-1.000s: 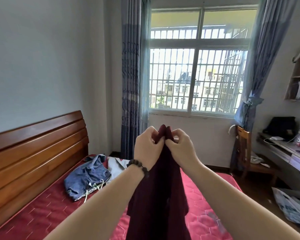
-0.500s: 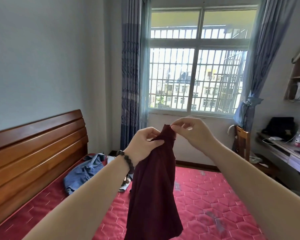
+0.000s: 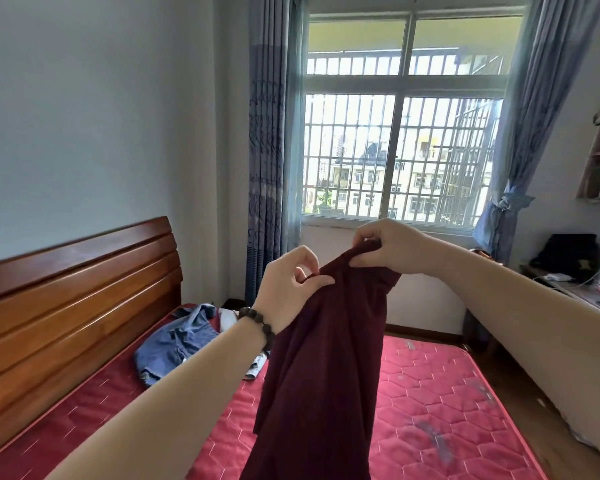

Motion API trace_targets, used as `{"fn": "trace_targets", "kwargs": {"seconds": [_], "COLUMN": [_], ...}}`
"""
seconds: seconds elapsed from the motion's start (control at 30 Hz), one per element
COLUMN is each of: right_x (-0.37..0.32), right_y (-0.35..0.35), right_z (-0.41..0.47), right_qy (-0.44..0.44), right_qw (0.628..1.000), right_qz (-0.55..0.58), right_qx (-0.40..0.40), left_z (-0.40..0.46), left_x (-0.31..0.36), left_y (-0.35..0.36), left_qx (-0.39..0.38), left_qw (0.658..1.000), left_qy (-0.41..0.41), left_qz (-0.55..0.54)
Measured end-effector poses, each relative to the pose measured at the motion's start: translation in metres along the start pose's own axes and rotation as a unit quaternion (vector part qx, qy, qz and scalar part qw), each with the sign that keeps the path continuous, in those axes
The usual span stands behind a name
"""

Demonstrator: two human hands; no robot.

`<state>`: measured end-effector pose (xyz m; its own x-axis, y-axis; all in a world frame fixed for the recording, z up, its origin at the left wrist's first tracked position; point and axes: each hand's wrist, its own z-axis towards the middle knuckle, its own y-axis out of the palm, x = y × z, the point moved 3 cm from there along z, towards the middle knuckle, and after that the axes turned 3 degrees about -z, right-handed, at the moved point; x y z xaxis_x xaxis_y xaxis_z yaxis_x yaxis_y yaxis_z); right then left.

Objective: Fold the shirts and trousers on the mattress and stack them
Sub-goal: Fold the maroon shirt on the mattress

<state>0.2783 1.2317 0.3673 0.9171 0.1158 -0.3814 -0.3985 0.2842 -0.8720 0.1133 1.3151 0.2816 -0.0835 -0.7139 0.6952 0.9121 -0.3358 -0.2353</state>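
Observation:
A dark maroon garment hangs in the air in front of me, over the red quilted mattress. My right hand pinches its top edge at the highest point. My left hand, with a bead bracelet at the wrist, grips the same edge a little lower and to the left. The cloth drops below the frame's bottom edge. A crumpled pair of blue jeans lies on the mattress near the headboard, with a pale garment partly hidden behind my left arm.
A wooden headboard runs along the left. A barred window with blue curtains fills the far wall. On the right stand a desk with a black bag and bottle, and a wall shelf above it.
My hands, first pressed together on the garment's top, have moved apart along its edge. The right hand has risen and shifted right, spreading the cloth wider.

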Motion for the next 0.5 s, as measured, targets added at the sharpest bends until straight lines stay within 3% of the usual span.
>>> {"fn": "trace_targets", "kwargs": {"seconds": [0.17,0.3,0.5], "right_x": [-0.009,-0.017,-0.012], "right_y": [-0.003,-0.003,-0.018], "right_z": [0.007,0.01,0.006], "right_qy": [-0.011,-0.021,-0.006], "right_qw": [0.998,0.995,0.991], "right_qz": [-0.038,-0.082,-0.114], "right_qx": [0.048,0.058,0.067], "left_z": [-0.023,-0.032,-0.03], "left_x": [-0.017,-0.021,-0.039], "left_y": [0.006,0.022,0.025], "left_qx": [0.054,0.017,-0.046], "left_qw": [0.996,0.996,0.993], "left_qy": [0.043,0.057,-0.004], "left_qz": [0.052,0.074,0.109]}}
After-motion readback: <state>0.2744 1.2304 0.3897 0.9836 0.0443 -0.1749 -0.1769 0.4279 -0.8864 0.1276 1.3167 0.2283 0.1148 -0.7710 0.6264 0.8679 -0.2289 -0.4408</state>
